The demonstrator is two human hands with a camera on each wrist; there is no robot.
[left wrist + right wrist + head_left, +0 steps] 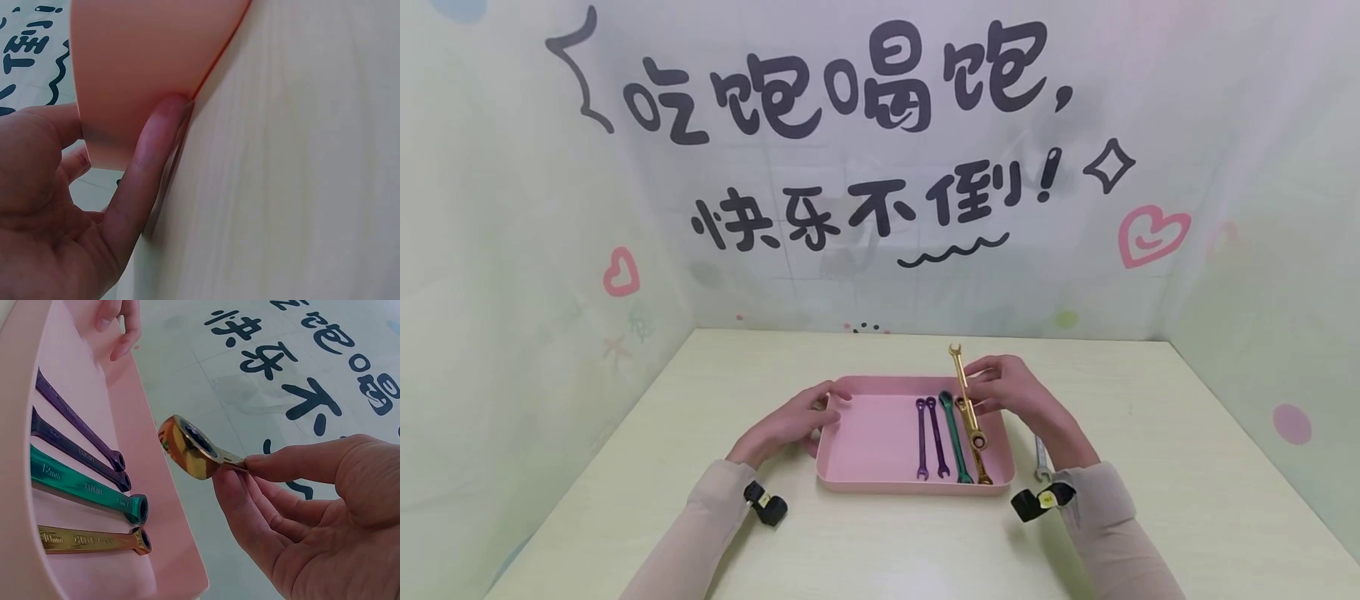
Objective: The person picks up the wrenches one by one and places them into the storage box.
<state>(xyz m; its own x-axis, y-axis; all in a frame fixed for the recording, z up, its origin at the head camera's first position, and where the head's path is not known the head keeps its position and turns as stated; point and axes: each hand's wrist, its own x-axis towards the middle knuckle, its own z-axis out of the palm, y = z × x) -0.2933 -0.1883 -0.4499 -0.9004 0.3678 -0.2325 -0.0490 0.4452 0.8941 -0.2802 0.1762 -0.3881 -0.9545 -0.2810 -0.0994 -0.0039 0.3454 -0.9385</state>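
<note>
My right hand [1013, 388] pinches a gold combination wrench [964, 385] between thumb and fingers, above the right side of a pink tray [868, 442]. In the right wrist view, the wrench's ring end [197, 450] points away from the fingers. Below it in the tray lie a second gold wrench [94, 540], a green wrench [87, 487] and two purple wrenches [81, 419], side by side. My left hand [793, 421] grips the tray's left wall, thumb [153, 147] against the outside and other fingers over the rim.
A silver wrench [1042, 460] lies on the pale wooden table [887, 550] right of the tray, partly hidden by the right forearm. A printed curtain [820, 292] with dark lettering encloses the back and sides.
</note>
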